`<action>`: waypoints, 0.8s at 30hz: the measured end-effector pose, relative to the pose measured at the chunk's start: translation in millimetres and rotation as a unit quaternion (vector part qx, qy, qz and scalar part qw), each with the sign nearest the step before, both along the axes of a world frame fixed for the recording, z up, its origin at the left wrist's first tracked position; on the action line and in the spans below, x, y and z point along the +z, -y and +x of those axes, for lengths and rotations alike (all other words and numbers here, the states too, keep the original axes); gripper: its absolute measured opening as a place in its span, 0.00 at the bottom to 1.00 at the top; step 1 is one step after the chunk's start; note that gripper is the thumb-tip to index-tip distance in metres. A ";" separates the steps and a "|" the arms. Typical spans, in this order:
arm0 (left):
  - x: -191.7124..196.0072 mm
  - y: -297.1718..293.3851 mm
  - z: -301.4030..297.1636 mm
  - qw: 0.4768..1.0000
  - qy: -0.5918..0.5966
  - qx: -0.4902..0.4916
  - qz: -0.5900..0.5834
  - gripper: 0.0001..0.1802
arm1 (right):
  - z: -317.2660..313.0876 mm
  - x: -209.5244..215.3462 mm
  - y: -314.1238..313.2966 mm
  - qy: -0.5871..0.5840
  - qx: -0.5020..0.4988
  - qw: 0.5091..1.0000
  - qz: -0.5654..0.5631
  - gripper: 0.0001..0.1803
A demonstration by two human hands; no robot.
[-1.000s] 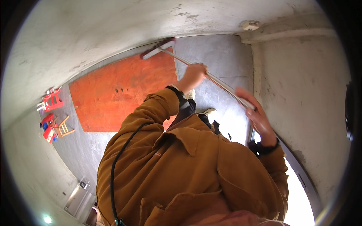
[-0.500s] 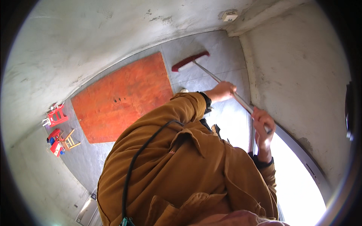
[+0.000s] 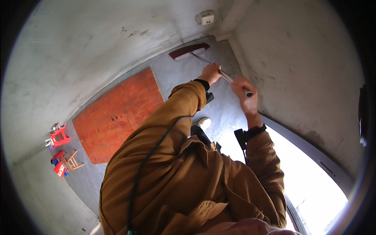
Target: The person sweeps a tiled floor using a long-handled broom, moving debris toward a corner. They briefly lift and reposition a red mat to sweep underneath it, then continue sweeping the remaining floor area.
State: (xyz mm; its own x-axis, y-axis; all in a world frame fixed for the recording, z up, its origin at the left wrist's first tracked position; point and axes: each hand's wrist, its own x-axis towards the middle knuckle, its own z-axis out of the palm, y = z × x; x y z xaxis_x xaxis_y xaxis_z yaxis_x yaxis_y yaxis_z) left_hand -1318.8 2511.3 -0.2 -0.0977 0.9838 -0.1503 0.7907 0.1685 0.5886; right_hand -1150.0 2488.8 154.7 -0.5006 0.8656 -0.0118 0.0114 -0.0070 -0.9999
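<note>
Broom head [image 3: 189,51] in corner, board [image 3: 117,115] left.

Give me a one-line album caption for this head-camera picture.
Both hands, left hand and right hand, grip a push broom's metal handle, its red head on grey floor beside the wall.

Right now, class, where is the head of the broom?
In the head view the red broom head lies on the grey floor at top centre, against the far wall near the corner, beyond the orange board.

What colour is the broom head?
Dark red, with a pale underside; the broom head shows in the head view.
</note>
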 end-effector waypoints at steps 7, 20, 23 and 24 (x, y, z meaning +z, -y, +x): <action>27.6 33.8 110.8 0.976 0.051 -0.211 0.020 0.13 | 117.0 63.3 56.9 -0.011 -0.060 0.998 0.018 0.08; 176.8 12.4 114.9 0.924 0.081 -0.226 0.296 0.08 | 153.6 171.2 74.3 0.074 -0.177 0.974 0.124 0.08; 133.1 -16.6 81.8 0.934 0.046 -0.243 0.257 0.09 | 124.5 111.1 42.6 -0.172 -0.107 0.969 0.142 0.08; 117.6 -21.1 78.0 0.949 0.039 -0.251 0.189 0.09 | 121.3 102.8 37.3 -0.190 -0.135 0.969 0.080 0.09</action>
State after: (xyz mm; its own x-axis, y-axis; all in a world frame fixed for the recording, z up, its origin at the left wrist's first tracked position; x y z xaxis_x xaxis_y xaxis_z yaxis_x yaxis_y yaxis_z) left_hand -1240.7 2532.5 117.5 0.3946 0.8886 0.2340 0.6672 -0.4521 0.5920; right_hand -1028.7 2451.5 257.5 -0.1978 0.9411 0.2741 -0.3376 0.1971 -0.9204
